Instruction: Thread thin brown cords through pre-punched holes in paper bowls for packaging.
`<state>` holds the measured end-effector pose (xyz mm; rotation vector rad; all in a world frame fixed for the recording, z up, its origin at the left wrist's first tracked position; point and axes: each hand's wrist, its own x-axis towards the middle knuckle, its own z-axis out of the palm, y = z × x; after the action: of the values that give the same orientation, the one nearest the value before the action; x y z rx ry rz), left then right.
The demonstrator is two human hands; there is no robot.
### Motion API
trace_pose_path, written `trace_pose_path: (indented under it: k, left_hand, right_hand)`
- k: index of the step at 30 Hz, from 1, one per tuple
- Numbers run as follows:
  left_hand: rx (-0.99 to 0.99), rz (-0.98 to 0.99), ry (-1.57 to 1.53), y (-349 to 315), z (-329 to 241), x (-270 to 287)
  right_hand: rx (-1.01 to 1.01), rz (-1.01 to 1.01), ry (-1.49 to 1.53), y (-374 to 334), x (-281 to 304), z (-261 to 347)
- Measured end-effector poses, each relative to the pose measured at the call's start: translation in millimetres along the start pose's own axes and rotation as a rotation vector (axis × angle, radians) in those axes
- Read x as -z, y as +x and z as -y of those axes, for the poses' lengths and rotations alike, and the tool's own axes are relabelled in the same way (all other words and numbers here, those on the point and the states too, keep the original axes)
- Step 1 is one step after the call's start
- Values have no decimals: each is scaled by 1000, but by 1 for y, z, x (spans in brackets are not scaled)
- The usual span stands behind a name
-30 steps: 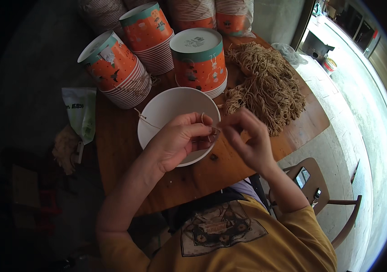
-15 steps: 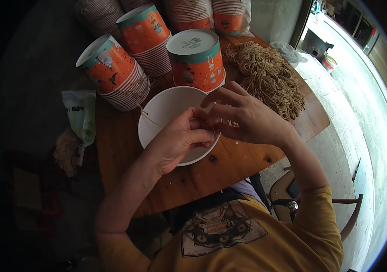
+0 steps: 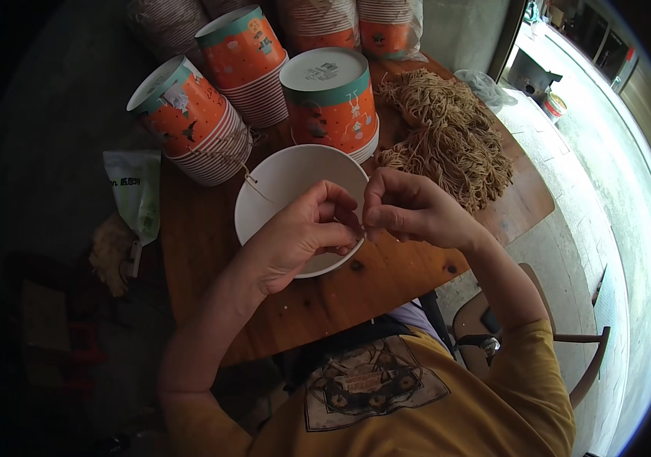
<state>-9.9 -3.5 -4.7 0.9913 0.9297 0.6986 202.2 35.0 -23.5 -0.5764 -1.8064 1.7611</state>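
A white-lined paper bucket (image 3: 270,171) lies with its open mouth toward me. A thin tan cord (image 3: 251,180) is fastened at its left rim, and a loose end hangs inside. My left hand (image 3: 311,228) reaches across the mouth, its fingers curled and thumb tip at the right rim. Just beside it, my right hand (image 3: 413,209) pinches thumb against index finger at that same rim. Something small and pale shows between the two hands' fingertips, too small to make out. A heap of tan cords (image 3: 451,137) lies right of the bucket.
Stacked orange paper buckets stand upside down behind: a left stack (image 3: 188,122), a middle stack (image 3: 245,65) and a right stack (image 3: 329,99). More stacks in clear plastic (image 3: 390,30) are at the back. A white-green bag (image 3: 135,194) hangs by the left edge of the wooden table (image 3: 325,305).
My right hand has lowered and drawn slightly rightward, its raised fingers curling into a pinch. The left hand stays at the rim. The bucket has shifted slightly right.
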Motion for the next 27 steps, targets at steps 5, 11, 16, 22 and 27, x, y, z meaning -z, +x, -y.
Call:
trace_pose_path:
  k: [5,11,16,22,27]
  left_hand:
    - [6,-29,4,-4,-2,-4]
    - [-80,-50,196,-8,2,-3]
    - [-174,-74,335,-7,6,-4]
    - [-322,-113,584,-5,10,-7]
    - [-477,-146,798,-7,10,-6]
  right_hand:
    - [135,-65,-135,2,-2,-12]
    - [249,-241,-692,-9,-22,3]
    - [259,-326,-729,-13,-28,-4]
    - [183,-357,-756,-9,-33,-3]
    - [150,-348,-724,-6,-33,-3]
